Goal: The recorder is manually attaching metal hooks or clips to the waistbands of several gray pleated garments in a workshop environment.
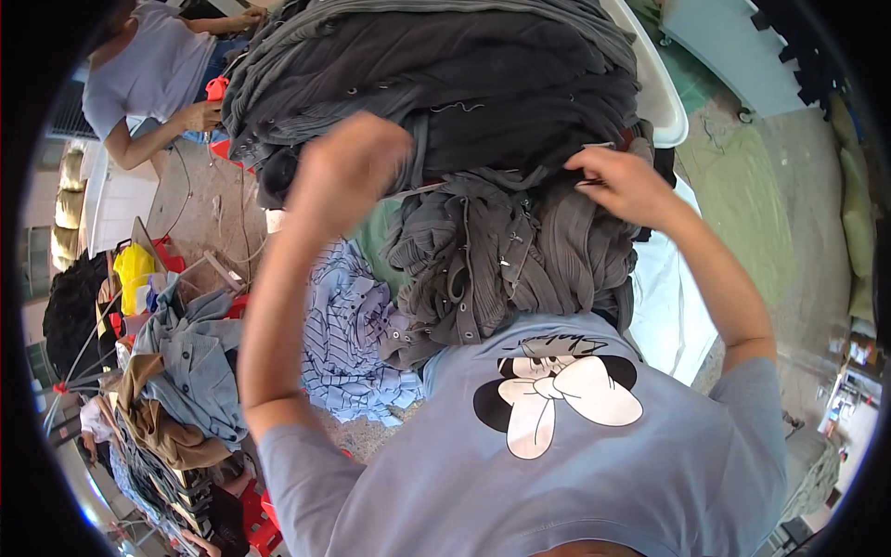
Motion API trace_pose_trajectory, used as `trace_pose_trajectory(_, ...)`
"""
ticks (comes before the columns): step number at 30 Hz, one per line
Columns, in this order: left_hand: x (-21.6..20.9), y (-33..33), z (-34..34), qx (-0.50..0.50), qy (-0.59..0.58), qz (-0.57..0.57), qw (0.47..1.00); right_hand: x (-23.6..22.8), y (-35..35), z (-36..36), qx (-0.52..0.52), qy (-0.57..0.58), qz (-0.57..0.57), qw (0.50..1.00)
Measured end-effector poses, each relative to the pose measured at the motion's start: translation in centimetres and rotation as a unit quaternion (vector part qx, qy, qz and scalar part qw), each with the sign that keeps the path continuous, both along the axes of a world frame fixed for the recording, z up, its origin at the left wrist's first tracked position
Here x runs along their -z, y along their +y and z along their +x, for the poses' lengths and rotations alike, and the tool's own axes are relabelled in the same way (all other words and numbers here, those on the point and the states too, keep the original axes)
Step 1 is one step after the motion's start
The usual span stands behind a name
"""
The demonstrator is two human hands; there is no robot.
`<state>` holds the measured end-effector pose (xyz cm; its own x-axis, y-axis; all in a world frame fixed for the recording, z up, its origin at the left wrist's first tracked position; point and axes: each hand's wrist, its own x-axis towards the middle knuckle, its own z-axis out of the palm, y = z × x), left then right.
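A big heap of dark grey garments (520,121) lies in front of me. More grey ribbed cloth with buttons or eyelets (501,251) hangs bunched from its near edge, down toward my shirt. Over the left part of the heap is my left hand (357,162), raised and smeared by motion; its fingers cannot be made out. My right hand (622,184) is at the heap's right near edge, thumb and fingers closed together. Something small and dark shows at its fingertips, too small to name. A loose pale thread (459,107) lies on the dark cloth.
A white tub rim (670,121) curves behind the heap's right side. Blue striped cloth (348,325) lies low at my left, near denim and brown garments (190,362). Another person (153,74) works at the far left. Green sheeting (742,213) covers floor at right.
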<state>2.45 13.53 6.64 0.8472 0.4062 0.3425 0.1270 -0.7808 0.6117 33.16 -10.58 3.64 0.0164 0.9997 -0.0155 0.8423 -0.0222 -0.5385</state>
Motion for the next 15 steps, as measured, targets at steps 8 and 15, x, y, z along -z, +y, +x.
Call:
trace_pose_trajectory(8,5.9,-7.8,6.0,0.066,0.042,0.088,0.993,2.3,-1.4,-1.7,0.091,0.057,0.107,0.988)
trace_pose_trajectory(15,4.2,-6.6,4.3,-0.083,-0.030,-0.186,0.979,1.7,-2.2,-4.2,0.046,0.126,0.125,0.983)
